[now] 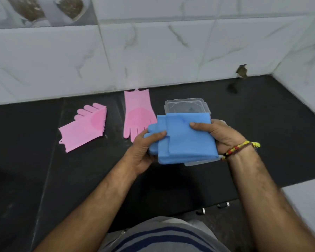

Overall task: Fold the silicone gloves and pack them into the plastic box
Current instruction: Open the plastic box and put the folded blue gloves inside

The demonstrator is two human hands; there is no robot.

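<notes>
Both hands, left hand [144,151] and right hand [224,137], grip folded blue gloves [184,140] above a clear plastic box [187,106] on the black counter [44,170], two pink gloves [84,128] lying beyond near the tiled wall [153,55].

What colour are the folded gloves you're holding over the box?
Blue: the folded gloves, held by both hands, plain in the head view.

A home kitchen is showing here: a black stone counter [262,110] is meeting white marble-patterned wall tiles [153,57]
</notes>
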